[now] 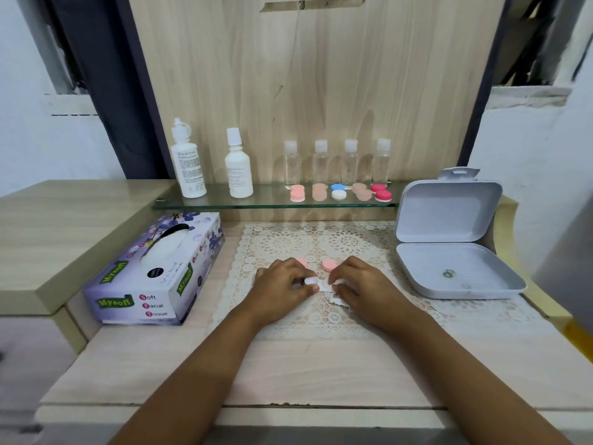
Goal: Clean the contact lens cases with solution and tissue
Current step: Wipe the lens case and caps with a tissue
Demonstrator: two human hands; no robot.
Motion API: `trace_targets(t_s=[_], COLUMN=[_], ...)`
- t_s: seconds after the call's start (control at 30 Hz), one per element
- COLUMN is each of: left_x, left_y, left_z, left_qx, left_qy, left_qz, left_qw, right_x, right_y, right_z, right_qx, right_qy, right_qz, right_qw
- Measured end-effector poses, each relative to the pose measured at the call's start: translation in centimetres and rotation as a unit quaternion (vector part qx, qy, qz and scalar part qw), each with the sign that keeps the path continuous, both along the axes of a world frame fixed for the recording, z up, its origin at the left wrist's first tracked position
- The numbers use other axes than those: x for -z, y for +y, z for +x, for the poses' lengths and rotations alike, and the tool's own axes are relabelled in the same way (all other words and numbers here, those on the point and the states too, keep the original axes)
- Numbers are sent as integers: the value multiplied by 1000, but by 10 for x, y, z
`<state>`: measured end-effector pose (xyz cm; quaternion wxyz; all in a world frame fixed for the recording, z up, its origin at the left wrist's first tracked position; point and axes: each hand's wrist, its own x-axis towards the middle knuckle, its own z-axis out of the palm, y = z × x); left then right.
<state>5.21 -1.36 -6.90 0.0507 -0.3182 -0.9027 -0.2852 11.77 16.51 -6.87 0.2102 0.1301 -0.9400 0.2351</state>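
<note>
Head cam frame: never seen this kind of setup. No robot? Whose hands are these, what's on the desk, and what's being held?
There is no robot here. One wide-angle camera worn on a person's head looks down at their two bare hands. The left hand pinches a small white lens case part. The right hand grips a crumpled tissue beside it. Two pink caps lie just beyond on the lace mat. A tissue box sits to the left and an open grey box to the right. On the glass shelf stand two white solution bottles, four clear bottles and more lens cases.
</note>
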Motion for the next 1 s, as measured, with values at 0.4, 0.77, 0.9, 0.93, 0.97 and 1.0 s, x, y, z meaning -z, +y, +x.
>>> trace_targets(t_s=[0.4, 0.77, 0.9, 0.93, 0.97, 1.0], left_x=[0, 1, 1, 1, 1, 1], left_y=[0, -1, -1, -2, -2, -2], left_z=[0, -1, -1, -1, -1, -1], left_qx=[9, 14, 22, 23, 23, 23], left_qy=[0, 7, 7, 8, 8, 8], left_qz=[9, 5, 3, 3, 4, 4], left_qw=[1000, 1000, 1000, 1000, 1000, 1000], right_x=[-5, -3, -3, -3, -3, -3], right_y=[-4, 0, 1, 1, 0, 0], right_z=[0, 0, -1, -1, -1, 0], right_qx=[22, 10, 10, 11, 10, 10], right_qy=[-56, -48, -50, -52, -53, -54], right_qz=[76, 14, 5, 10, 17, 26], right_qw=[995, 999, 999, 999, 998, 998])
